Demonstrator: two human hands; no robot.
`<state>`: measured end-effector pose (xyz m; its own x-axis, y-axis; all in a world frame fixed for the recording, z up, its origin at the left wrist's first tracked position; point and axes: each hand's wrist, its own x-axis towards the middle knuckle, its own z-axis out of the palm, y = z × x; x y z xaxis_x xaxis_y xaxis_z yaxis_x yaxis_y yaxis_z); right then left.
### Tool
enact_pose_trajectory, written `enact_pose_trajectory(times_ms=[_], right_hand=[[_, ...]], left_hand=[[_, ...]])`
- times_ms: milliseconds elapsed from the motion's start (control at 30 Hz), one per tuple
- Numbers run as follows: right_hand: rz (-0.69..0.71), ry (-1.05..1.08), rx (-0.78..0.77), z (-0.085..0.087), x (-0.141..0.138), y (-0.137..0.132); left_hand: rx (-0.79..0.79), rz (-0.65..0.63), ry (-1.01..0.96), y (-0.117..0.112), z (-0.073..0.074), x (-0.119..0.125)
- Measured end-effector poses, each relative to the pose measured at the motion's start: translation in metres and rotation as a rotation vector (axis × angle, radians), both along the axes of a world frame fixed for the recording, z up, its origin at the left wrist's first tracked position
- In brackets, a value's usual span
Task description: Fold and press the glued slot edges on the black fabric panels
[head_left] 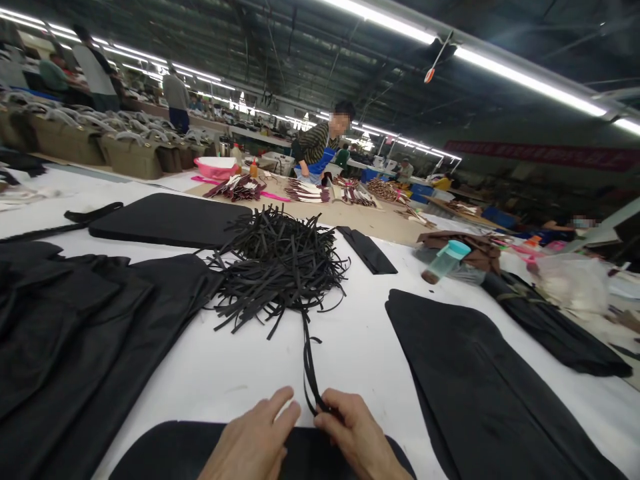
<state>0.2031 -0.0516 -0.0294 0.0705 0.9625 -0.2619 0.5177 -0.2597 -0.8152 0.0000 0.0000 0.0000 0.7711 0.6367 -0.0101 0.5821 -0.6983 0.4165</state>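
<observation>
My right hand is at the bottom centre, its fingers pinched on a thin black strip that leads up to a big tangled pile of black strips on the white table. Just left of it, my left hand lies with fingers stretched out over a black rounded fabric piece at the near edge. It holds nothing that I can see.
Black fabric panels lie at the left and right. A flat black pad sits behind the pile. A teal-capped bottle lies at the right. A person in a striped top works at a far table.
</observation>
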Motion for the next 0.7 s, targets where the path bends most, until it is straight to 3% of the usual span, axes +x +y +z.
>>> enact_pose_trajectory(times_ms=[100,267,433,567,700], right_hand=[[0.022,0.254,-0.003,0.004,-0.002,0.004],[0.049,0.455,0.01,0.017,0.002,0.004],[0.0,0.281,0.009,0.022,0.008,0.006],[-0.068,0.173,-0.002,0.016,0.01,0.009],[-0.123,0.037,0.094,0.018,0.013,0.003]], left_hand=[[-0.107,-0.039,0.055,0.02,0.011,0.031],[-0.073,-0.107,0.042,0.035,-0.005,0.057],[0.026,-0.115,0.025,0.038,-0.017,0.053],[0.129,-0.046,0.014,0.052,-0.025,0.041],[0.251,0.064,-0.06,0.072,-0.025,0.02]])
